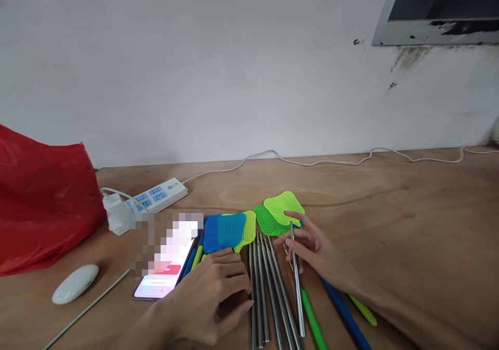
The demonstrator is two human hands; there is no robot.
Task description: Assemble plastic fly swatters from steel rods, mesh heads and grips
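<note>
Several metal rods (265, 287) lie side by side on the wooden table (409, 210). My right hand (315, 251) pinches one metal rod (297, 282) near its top end and holds it over the others. Behind it lie green fly swatter heads (280, 210), and a blue swatter head (224, 231) rests on a yellow-green one to the left. My left hand (210, 300) rests curled, palm down, on the table beside the rods and over coloured handles; what its fingers hold is hidden. Green and blue handles (339, 308) stick out under my right forearm.
A lit phone (163, 277) lies left of my left hand. A white power strip (156, 197) with a plugged charger sits behind it, its cable running along the wall. A red plastic bag (42, 199) fills the left. A white oval object (76, 283) and one loose rod (86, 311) lie front left.
</note>
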